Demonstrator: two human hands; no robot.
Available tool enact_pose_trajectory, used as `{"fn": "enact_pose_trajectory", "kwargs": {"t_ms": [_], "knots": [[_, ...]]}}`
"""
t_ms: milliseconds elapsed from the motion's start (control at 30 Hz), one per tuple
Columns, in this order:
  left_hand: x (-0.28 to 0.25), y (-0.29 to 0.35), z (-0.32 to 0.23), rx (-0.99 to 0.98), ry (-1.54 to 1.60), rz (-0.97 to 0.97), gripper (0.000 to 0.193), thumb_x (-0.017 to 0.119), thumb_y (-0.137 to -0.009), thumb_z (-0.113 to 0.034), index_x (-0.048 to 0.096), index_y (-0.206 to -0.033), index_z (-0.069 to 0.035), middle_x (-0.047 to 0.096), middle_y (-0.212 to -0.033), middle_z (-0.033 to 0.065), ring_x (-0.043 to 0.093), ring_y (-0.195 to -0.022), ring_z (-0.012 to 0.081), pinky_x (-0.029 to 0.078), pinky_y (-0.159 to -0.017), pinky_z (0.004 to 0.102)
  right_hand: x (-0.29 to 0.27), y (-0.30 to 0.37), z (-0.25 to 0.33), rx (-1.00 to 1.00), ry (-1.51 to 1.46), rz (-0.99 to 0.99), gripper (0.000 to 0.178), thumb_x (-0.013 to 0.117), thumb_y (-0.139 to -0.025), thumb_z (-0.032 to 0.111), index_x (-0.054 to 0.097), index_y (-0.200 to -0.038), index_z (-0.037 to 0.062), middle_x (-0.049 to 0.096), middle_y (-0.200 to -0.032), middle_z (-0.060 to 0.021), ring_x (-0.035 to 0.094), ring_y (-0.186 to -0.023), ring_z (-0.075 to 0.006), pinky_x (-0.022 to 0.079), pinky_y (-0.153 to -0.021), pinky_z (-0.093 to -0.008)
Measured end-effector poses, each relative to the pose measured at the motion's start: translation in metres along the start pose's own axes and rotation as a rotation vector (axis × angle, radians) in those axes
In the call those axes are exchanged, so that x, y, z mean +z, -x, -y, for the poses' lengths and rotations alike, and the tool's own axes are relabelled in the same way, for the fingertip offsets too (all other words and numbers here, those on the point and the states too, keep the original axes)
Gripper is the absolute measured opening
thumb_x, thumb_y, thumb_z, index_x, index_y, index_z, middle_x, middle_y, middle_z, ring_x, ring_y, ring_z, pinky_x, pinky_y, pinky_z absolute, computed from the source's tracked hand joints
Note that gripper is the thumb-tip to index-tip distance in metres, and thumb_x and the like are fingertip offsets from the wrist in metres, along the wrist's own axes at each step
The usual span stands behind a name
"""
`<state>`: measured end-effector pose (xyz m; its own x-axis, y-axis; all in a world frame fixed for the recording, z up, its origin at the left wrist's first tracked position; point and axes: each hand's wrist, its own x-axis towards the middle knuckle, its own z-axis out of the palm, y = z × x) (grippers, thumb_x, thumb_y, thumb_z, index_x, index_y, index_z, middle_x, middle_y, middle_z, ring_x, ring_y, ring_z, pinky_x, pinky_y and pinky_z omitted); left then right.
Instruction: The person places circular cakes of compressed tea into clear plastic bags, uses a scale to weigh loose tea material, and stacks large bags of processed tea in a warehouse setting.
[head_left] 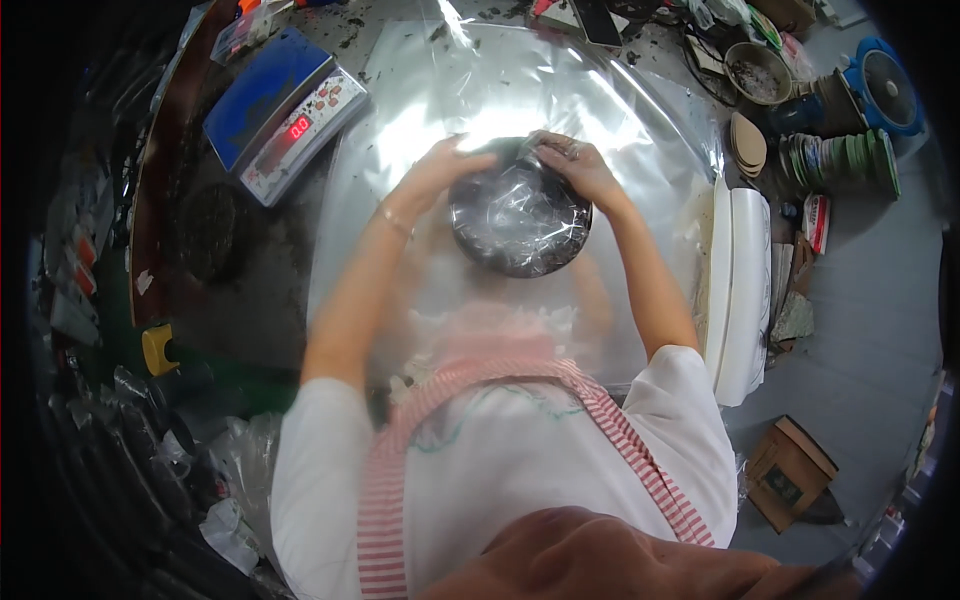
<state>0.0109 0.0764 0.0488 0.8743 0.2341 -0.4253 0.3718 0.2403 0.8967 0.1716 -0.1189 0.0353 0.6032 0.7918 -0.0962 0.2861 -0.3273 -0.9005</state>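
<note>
A dark round disc [520,225] lies in front of me, with crinkled clear plastic film [515,200] glinting over its top. My left hand [440,172] is closed on the disc's upper left edge, its thumb lying along the rim. At the upper right edge, my right hand [578,168] has its fingers bent together on a gathered bit of the film. Beneath the disc spreads a large shiny clear plastic sheet [370,250] that covers much of the table. The far fingers of my left hand are partly hidden by the disc and glare.
A blue and white digital scale [290,125] stands at the far left. On the right lie a white roll [742,295], a stack of round discs [840,160], a bowl [757,75] and a blue round fan-like object [885,88]. A cardboard box [790,473] is at the lower right.
</note>
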Motion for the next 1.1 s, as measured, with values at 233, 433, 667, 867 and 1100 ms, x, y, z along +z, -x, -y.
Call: {"fn": "enact_pose_trajectory", "kwargs": {"t_ms": [233,433,667,867,1100], "knots": [[0.025,-0.034,0.009,0.632,-1.196,-0.286,0.082,0.057,-0.078,0.007,0.033,-0.15,-0.026,0.05,-0.139,0.0143,0.06,-0.104,0.0365,0.048,-0.093,0.0414,0.001,-0.014,0.022,-0.014,0.172,0.115,0.045,0.064,-0.084,0.016,0.058,-0.128,0.0126,0.067,-0.109,-0.0112,0.065,-0.096,-0.0252,0.051,-0.089,-0.0358],[0.034,-0.006,-0.017,0.671,-0.635,0.047,0.066,0.067,-0.072,-0.007,0.047,-0.135,-0.012,0.046,-0.142,0.0143,0.048,-0.126,0.0338,0.038,-0.108,0.043,0.012,0.001,0.0,-0.405,0.585,-0.121,0.063,0.063,-0.081,0.013,0.047,-0.139,0.0288,0.056,-0.132,-0.0122,0.065,-0.1,-0.0305,0.055,-0.083,-0.0393],[0.062,0.046,0.009,0.753,-1.251,-0.052,0.041,0.066,-0.08,-0.012,0.057,-0.12,-0.009,0.048,-0.142,0.0097,0.036,-0.135,0.0418,0.035,-0.11,0.0454,0.019,0.003,0.011,-0.223,0.827,-0.056,0.073,0.068,-0.08,0.026,0.038,-0.146,0.026,0.044,-0.141,-0.02,0.054,-0.12,-0.0363,0.046,-0.096,-0.0458],[0.039,0.011,0.025,0.668,-1.237,-0.079,0.038,0.06,-0.08,-0.001,0.061,-0.117,-0.006,0.058,-0.131,0.0093,0.044,-0.132,0.033,0.042,-0.105,0.0391,0.014,0.051,0.01,-0.617,0.815,0.133,0.066,0.063,-0.085,0.024,0.039,-0.143,0.0063,0.034,-0.144,-0.032,0.034,-0.133,-0.0471,0.035,-0.108,-0.0472],[0.059,0.044,0.034,0.682,-0.827,-0.41,0.057,0.051,-0.084,0.005,0.044,-0.14,-0.004,0.053,-0.134,0.0186,0.054,-0.121,0.0331,0.044,-0.101,0.0393,0.045,0.015,0.019,-0.579,0.962,-0.051,0.018,0.062,-0.08,0.022,0.068,-0.089,0.0082,0.057,-0.097,-0.0126,0.053,-0.096,-0.0308,0.044,-0.072,-0.0437]]}}
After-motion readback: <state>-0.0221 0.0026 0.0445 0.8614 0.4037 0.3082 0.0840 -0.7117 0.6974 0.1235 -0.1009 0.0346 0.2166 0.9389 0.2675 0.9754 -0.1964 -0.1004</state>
